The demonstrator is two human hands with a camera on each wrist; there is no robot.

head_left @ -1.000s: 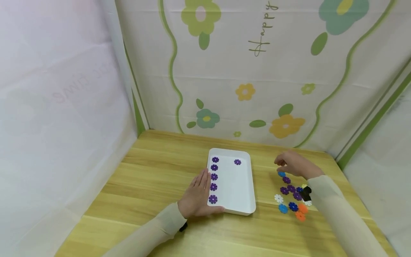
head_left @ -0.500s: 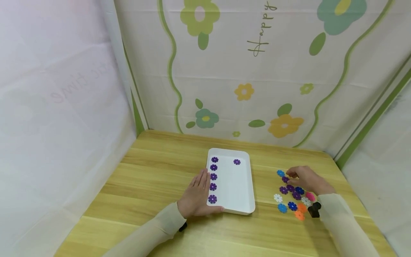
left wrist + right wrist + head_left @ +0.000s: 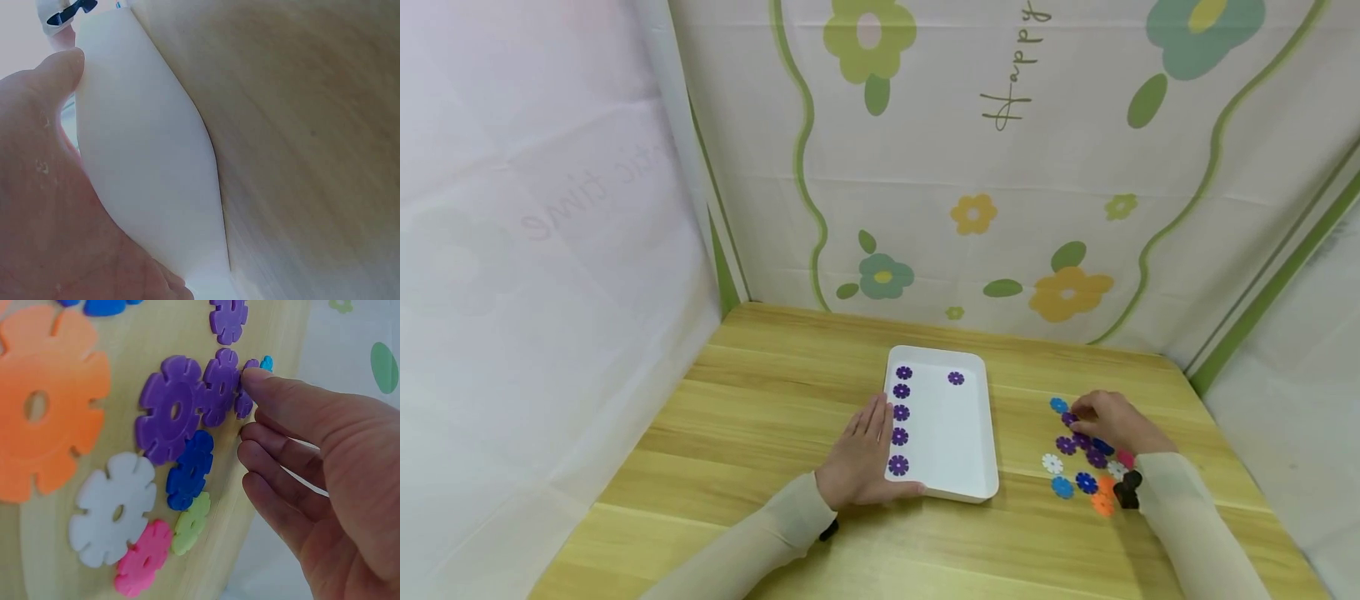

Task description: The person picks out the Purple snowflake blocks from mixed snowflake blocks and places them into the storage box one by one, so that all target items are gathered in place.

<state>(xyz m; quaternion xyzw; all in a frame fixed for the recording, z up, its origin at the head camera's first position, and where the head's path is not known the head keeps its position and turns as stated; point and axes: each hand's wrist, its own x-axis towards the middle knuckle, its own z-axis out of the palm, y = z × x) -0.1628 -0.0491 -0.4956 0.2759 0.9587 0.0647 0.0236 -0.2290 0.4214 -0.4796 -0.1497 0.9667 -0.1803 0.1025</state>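
Observation:
My left hand [image 3: 861, 458] lies along the left side of a white tray [image 3: 945, 437], its straight fingers on the long rim and its thumb at the near edge. Inside the tray, several purple snowflake discs [image 3: 901, 412] form a column on the left; another purple disc [image 3: 956, 378] lies at the upper right. Over the loose discs on the right, my right hand [image 3: 1116, 419] pinches a purple snowflake disc [image 3: 245, 399] between thumb and index finger. In the right wrist view the thumb covers part of that disc, and the index fingertip is mostly hidden.
Around my right hand lie more snowflake discs: purple [image 3: 172, 409], dark blue [image 3: 190, 470], white [image 3: 115, 509], pink [image 3: 144, 558], light green [image 3: 191, 523], orange [image 3: 1102, 503] and light blue [image 3: 1062, 487]. Cloth walls [image 3: 925, 208] enclose the wooden table [image 3: 775, 417] behind and at both sides.
My right hand has moved down and right from above the far light blue disc, and its fingertips have come together at a purple disc. My left hand and the tray stay put.

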